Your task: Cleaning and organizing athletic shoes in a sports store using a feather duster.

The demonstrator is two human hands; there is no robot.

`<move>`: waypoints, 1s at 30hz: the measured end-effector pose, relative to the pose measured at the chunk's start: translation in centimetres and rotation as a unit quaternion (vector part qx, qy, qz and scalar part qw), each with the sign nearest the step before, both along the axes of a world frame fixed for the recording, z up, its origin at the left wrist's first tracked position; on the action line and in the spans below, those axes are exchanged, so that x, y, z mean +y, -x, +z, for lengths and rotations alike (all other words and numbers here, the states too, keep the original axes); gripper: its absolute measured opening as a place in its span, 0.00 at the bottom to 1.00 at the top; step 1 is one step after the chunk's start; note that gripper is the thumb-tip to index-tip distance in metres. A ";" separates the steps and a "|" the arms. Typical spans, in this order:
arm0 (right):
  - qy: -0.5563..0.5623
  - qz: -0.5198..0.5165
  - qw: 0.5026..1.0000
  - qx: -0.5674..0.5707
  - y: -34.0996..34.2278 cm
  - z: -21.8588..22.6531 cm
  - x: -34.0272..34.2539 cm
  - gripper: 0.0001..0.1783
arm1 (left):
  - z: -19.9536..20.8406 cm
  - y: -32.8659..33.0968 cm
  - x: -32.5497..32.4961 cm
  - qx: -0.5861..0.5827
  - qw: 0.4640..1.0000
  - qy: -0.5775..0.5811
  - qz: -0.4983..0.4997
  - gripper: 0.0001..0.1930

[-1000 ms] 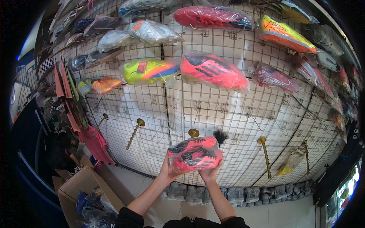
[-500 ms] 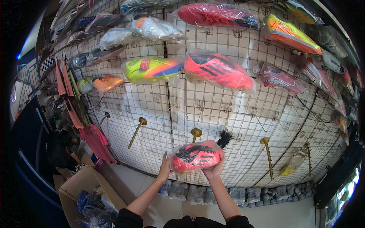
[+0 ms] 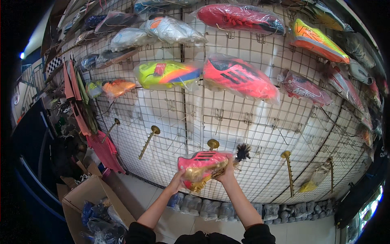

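A pink football boot (image 3: 203, 166) in a clear plastic bag is held up between my two hands in front of the wire-grid wall. Its gold studded sole is turned partly toward me, with the dark stripes along the upper edge. My left hand (image 3: 177, 181) grips the left end of the shoe. At its other end my right hand (image 3: 227, 172) is closed on it from below. Both hands' fingertips are partly hidden behind the bag. Above hangs a similar bagged pink boot (image 3: 240, 77), beside a yellow-green one (image 3: 167, 75).
Several bagged shoes hang on the wire grid (image 3: 221, 116). Brass-coloured display arms (image 3: 148, 142) jut out lower down, near a black feather duster (image 3: 243, 152). A cardboard box (image 3: 83, 193) of bagged items stands at lower left. Grey wrapped bundles (image 3: 210, 209) line the wall's foot.
The boot has been tilted in my hands, so its gold sole now shows where the pink side faced me before. The wall has shifted slightly rightward in view.
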State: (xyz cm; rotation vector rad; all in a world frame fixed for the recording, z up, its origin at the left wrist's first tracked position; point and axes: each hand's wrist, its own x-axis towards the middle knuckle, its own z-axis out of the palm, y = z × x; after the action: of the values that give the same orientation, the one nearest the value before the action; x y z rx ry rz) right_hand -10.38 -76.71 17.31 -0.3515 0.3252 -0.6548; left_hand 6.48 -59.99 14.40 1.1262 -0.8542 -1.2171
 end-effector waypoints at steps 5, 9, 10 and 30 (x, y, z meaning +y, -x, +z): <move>0.001 0.017 0.999 0.037 -0.1 0.4 1.6 0.28 | 2.5 -0.3 -0.8 0.141 0.988 -0.062 0.028 0.43; 0.017 -0.028 0.994 0.101 0.2 0.0 2.2 0.26 | 2.7 -1.7 -2.1 0.177 0.978 -0.101 0.032 0.41; 0.020 -0.025 0.994 0.101 0.3 -0.2 2.3 0.26 | 2.8 -1.8 -2.3 0.158 0.980 -0.103 0.057 0.41; 0.119 -0.043 0.991 0.049 -0.8 1.9 3.7 0.23 | -3.4 -1.9 -2.5 -0.238 0.918 0.134 0.289 0.35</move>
State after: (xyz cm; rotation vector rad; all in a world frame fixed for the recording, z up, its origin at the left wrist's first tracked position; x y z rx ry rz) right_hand -9.59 -73.03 19.20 -0.6023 0.3579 -0.7645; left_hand 8.35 -62.51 11.00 1.3417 -0.9204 -0.3243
